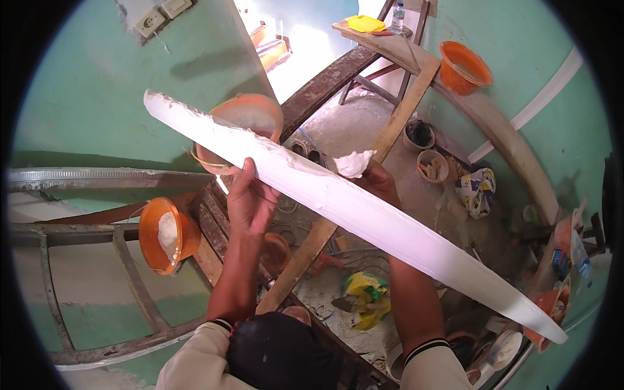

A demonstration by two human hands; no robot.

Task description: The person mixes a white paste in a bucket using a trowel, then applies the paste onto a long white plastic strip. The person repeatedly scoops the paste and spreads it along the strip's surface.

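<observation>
A long white moulding strip (364, 218) runs diagonally across the view, with uneven white paste along its top edge at the left. My left hand (253, 201) grips the strip from below, thumb against its face. My right hand (383, 182) is partly behind the strip, closed on a tool whose blade is largely hidden under a mound of white paste (352, 162). Behind the strip's left part is an orange bucket (253, 114) with pale residue inside. An orange tub (149, 237) with white powder is at the left.
A wooden plank (286, 286) crosses the floor. A metal ladder (135, 286) lies left. A bench (416, 52) carries a yellow item and bottle, near another orange tub (458, 68). Buckets, bags and tools (364, 305) clutter the floor. A dark rounded shape (279, 351) fills the bottom.
</observation>
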